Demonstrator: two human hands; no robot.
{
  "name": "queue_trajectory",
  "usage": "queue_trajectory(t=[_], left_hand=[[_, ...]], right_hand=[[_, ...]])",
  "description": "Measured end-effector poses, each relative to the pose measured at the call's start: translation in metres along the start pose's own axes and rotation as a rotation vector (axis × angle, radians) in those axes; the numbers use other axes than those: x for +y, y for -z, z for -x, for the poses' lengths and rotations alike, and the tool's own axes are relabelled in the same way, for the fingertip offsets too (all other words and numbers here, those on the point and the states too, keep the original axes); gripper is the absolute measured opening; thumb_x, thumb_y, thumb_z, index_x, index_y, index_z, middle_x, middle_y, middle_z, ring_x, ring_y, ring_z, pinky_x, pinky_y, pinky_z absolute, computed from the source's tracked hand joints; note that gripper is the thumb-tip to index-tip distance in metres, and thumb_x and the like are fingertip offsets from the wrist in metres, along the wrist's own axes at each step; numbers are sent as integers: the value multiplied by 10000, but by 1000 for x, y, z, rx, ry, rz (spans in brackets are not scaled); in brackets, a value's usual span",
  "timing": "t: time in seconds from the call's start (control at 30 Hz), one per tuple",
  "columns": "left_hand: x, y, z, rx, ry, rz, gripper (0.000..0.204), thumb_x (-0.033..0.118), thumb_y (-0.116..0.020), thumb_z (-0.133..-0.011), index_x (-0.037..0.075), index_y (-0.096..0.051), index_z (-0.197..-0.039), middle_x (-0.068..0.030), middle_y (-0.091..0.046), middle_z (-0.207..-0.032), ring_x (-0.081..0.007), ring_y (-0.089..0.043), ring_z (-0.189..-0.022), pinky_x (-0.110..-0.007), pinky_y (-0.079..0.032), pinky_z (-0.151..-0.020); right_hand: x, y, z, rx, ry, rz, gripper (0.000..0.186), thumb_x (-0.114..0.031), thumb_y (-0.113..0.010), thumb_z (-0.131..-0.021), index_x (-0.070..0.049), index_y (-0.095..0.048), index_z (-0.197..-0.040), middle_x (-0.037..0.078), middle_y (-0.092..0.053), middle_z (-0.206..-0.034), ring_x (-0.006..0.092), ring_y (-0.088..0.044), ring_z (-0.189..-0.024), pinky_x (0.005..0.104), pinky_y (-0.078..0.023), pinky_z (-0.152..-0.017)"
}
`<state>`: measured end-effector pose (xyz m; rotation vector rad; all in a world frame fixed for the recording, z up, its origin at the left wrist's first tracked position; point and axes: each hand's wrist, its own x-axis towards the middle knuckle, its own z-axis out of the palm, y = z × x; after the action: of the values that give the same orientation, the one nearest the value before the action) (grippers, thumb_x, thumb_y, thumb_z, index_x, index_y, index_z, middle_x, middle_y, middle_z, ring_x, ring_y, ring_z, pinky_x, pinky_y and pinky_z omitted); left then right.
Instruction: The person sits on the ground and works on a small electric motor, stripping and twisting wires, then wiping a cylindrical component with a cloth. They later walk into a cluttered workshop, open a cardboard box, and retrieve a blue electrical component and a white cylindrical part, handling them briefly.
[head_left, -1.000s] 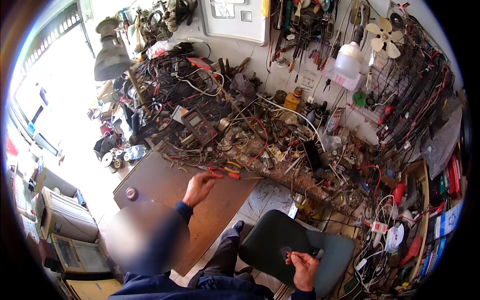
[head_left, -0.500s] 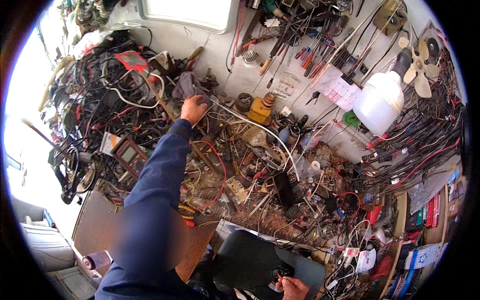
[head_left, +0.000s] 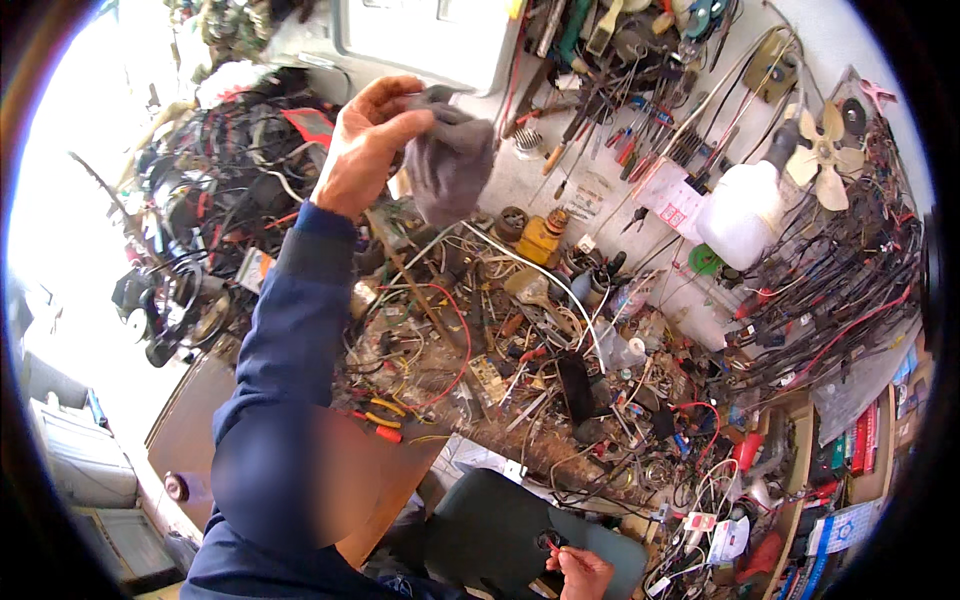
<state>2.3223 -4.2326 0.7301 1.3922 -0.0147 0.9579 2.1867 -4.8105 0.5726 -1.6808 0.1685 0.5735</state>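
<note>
At the left, a heap of black cables [head_left: 190, 190] rises beyond the plain brown desk [head_left: 195, 405], and to its right the left hand [head_left: 365, 150] is raised, with thumb and fingers pinching the upper edge of a grey cloth [head_left: 450, 170]. The cloth hangs to the right of that hand, before the wall and over the far part of the cluttered desk [head_left: 545, 458], bunched at the top and rounded at its lower end. It looks light and limp, likely to fold under any grip and safe to squeeze; its weave should give friction rather than slip, though grime or grease could change that. The gathered top edge is a sound place to take hold, while its loose lower end could snag on the white cable [head_left: 545, 270] or the tools beneath. Farther right and near, over the dark green chair [head_left: 480, 525], the right hand [head_left: 585, 572] has thumb and fingers pressed together on a small red piece [head_left: 557, 546]. That piece looks light and easily dropped, best held by its sides in a fingertip pinch. Whether the dark round part [head_left: 546, 539] just beside it is joined to it, I cannot tell.
</note>
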Motion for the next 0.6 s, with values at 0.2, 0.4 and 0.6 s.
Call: queue_trajectory(t=[0.2,0.4,0.6], left_hand=[[189,-46,175,-116,-132,-462,368,4,-735,-796,47,-607,-1139,34,-577,-987,-50,-528,-854,-205,-446,-745],[312,-33,423,-158,272,-606,368,13,-715,-820,38,-625,-1176,-37,-656,-1077,-95,-617,-977,-278,-526,-818],[407,-12,625,262,639,-249,312,-6,-684,-898,-2,-596,-1198,-62,-658,-1075,-84,-622,-965,-248,-532,-843]], right_hand=[[17,13,47,-162,234,15,256,-277,-672,-959,-29,-693,-899,20,-661,-812,122,-584,-757,319,-453,-704],[65,28,111,-448,188,3,207,-182,-674,-950,20,-708,-975,80,-702,-888,170,-630,-821,331,-507,-794],[79,-3,197,-710,92,151,164,-93,-667,-921,16,-710,-1036,92,-730,-920,177,-673,-831,300,-525,-782]])
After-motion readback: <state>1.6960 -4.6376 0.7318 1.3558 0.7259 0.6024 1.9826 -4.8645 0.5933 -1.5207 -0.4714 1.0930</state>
